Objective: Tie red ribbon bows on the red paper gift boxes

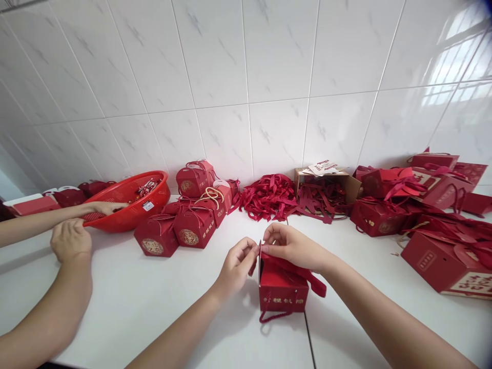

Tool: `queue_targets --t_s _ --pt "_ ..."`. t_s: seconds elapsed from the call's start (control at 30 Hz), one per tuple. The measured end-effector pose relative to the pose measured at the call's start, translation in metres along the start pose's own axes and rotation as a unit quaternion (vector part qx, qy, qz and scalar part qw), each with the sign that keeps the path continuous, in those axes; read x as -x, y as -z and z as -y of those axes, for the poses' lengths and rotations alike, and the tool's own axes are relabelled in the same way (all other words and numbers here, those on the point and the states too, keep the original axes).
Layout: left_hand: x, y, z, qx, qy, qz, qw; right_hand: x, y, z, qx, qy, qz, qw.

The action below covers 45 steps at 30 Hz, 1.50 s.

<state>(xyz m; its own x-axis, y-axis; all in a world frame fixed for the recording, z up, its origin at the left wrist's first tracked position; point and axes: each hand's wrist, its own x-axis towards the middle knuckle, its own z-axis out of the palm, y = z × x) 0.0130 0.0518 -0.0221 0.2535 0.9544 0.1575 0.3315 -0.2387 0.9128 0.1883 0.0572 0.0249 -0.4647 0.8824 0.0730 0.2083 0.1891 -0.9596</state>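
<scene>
Fingertips of the left hand [235, 264] pinch a dark red strip [252, 268] beside the upright flap [261, 266] of a red box [283, 302] standing on the white table [134, 302]; the right hand [294, 248] bends its fingertips to the flap, their grip unclear, above a red ribbon [318, 286].

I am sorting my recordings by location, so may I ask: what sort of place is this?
Probably an indoor packing area; whether in a workshop or a home, I cannot tell. Many red boxes stand on a white table, and a heap of red ribbons lies near the tiled wall.
</scene>
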Motion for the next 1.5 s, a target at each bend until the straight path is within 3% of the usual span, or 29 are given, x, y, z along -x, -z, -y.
queue_targets --t_s 0.13,0.23,0.33,0.43,0.53,0.67,0.73,0.83,0.97,1.07,1.17,1.27,1.37,1.5 --pt "-0.008 0.029 0.009 -0.227 0.069 -0.056 0.970 0.005 0.012 0.010 0.036 0.058 -0.116 0.991" --pt "-0.015 0.060 0.018 -0.260 0.093 -0.136 0.951 0.018 0.028 0.024 0.052 0.102 -0.181 0.977" --pt "-0.021 0.075 0.019 -0.244 0.051 -0.190 0.950 0.032 0.041 0.032 0.109 0.088 -0.207 0.968" --pt "-0.022 0.063 0.014 -0.180 -0.011 -0.148 0.972 0.043 0.044 0.020 0.201 0.007 -0.174 0.964" --pt "-0.015 0.035 0.008 -0.100 -0.032 -0.048 0.993 0.048 0.038 -0.010 0.221 -0.093 -0.107 0.965" --pt "-0.007 0.012 0.006 0.085 0.065 0.101 0.989 0.048 0.023 -0.047 0.117 -0.140 -0.085 0.979" --pt "-0.005 0.011 0.006 0.119 0.110 0.134 0.978 0.046 0.017 -0.056 0.059 -0.145 -0.103 0.982" --pt "-0.005 0.016 0.004 0.132 0.122 0.167 0.969 0.045 0.013 -0.059 -0.025 -0.151 -0.112 0.982" --pt "-0.005 0.024 0.000 0.121 0.141 0.170 0.968 0.050 0.016 -0.057 -0.084 -0.113 -0.083 0.987" --pt "-0.007 0.028 0.004 0.195 0.141 0.137 0.961 0.053 0.024 -0.059 -0.149 -0.086 -0.078 0.982" --pt "-0.013 0.032 0.011 0.274 0.128 0.108 0.947 0.056 0.036 -0.064 -0.244 -0.033 -0.095 0.964" --pt "-0.019 0.038 0.016 0.290 0.133 0.106 0.942 0.059 0.048 -0.070 -0.323 0.011 -0.109 0.940" --pt "-0.022 0.043 0.018 0.287 0.138 0.121 0.940 0.062 0.057 -0.074 -0.338 0.005 -0.099 0.936" --pt "-0.021 0.046 0.019 0.264 0.144 0.148 0.942 0.064 0.059 -0.076 -0.297 -0.018 -0.089 0.951"
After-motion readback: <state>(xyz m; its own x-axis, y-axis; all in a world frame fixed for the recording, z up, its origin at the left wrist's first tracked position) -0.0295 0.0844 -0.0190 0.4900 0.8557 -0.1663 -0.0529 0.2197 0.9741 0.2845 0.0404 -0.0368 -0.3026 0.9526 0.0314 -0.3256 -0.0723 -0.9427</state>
